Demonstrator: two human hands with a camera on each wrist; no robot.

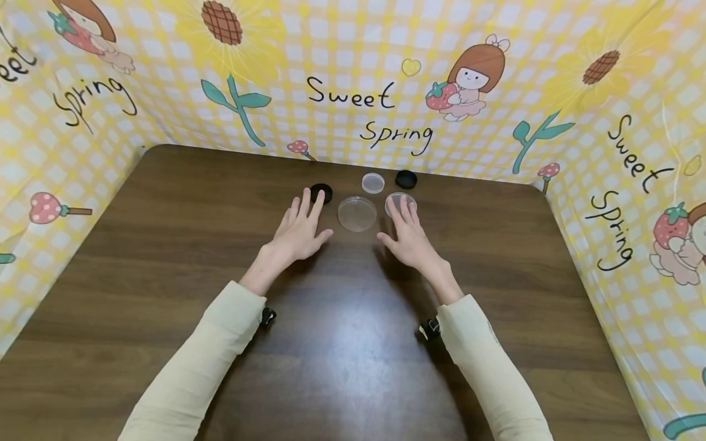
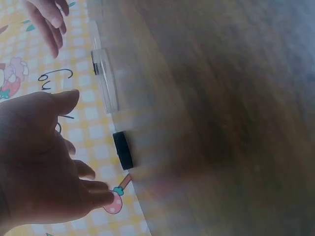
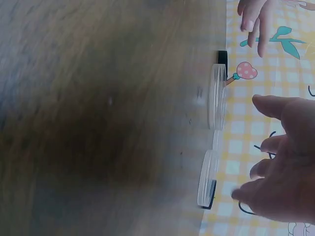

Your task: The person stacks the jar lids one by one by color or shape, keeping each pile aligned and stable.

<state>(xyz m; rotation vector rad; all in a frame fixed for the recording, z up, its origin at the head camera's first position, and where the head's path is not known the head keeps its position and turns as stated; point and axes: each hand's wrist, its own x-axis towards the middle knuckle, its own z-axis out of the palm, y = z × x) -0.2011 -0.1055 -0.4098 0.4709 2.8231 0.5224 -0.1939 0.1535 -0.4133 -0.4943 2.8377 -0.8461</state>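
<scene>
My left hand is held over the table with its fingers spread, fingertips nearest a black round disc. In the left wrist view a gap shows between that hand and the black disc. My right hand hovers with fingers extended, overlapping a clear round dish in the head view. From the right wrist, this clear dish appears apart from the fingers. Between the hands lies a larger clear petri dish. Neither hand holds anything.
Behind the large dish are a small clear dish and a second black disc, close to the back edge. A brown wooden table extends toward me. Yellow checked cloth rises along the back and both sides.
</scene>
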